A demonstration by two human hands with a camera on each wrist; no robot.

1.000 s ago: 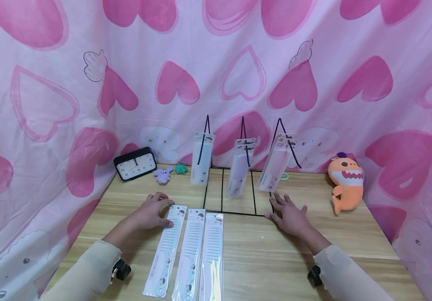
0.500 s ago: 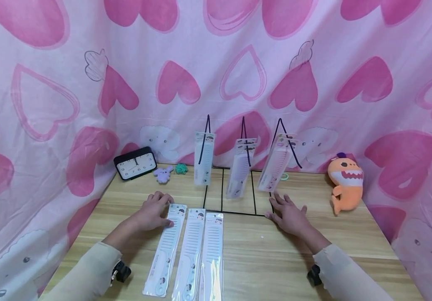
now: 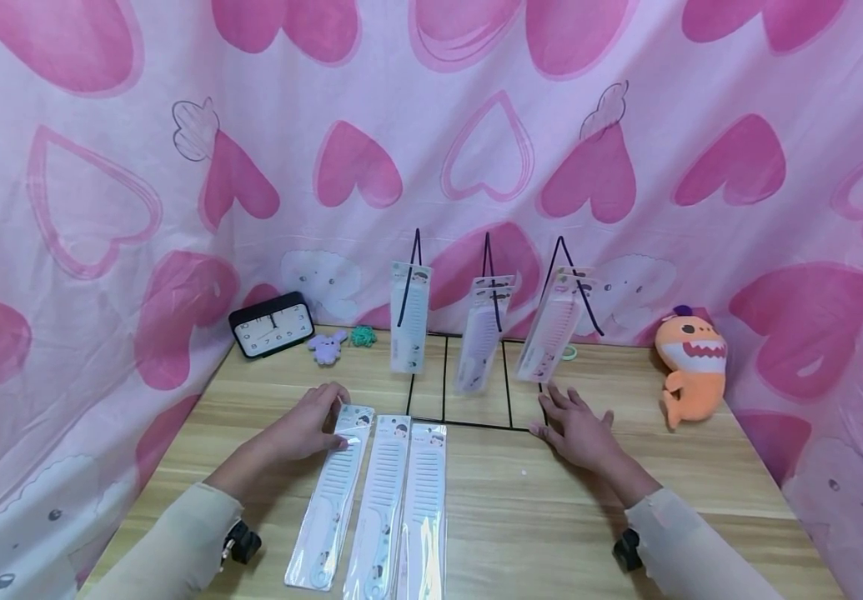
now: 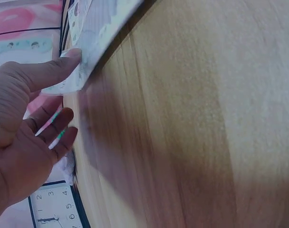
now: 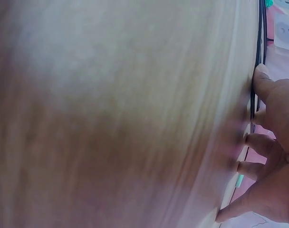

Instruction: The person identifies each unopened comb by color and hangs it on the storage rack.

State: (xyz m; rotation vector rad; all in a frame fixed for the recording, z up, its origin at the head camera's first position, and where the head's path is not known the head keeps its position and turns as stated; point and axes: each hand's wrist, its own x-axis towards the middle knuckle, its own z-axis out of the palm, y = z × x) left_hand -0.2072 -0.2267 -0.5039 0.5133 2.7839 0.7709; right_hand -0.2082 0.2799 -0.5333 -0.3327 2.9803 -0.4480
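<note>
My left hand (image 3: 309,425) pinches the top end of the leftmost packaged comb (image 3: 331,500), thumb over the face and index finger behind it. In the left wrist view the thumb (image 4: 63,66) lies on the clear pack, while the lower fingers are spread off it. Beside it lie a middle packaged comb (image 3: 382,500) and a right packaged comb (image 3: 425,500). My right hand (image 3: 581,429) rests with spread fingers at the front right corner of a black wire rack (image 3: 476,425). In the right wrist view, its thumb (image 5: 262,78) touches the rack's wire.
From the rack's hooks hang a blue packaged comb (image 3: 410,321), purple packaged combs (image 3: 479,342) and pink packaged combs (image 3: 549,333). A clock (image 3: 272,327), a purple toy (image 3: 326,347) and a green ball (image 3: 363,336) stand back left. An orange plush shark (image 3: 692,367) stands at right.
The leftmost comb's top end has edged slightly upward with my left hand. The hanging blue comb has swayed a little. My right hand keeps its place.
</note>
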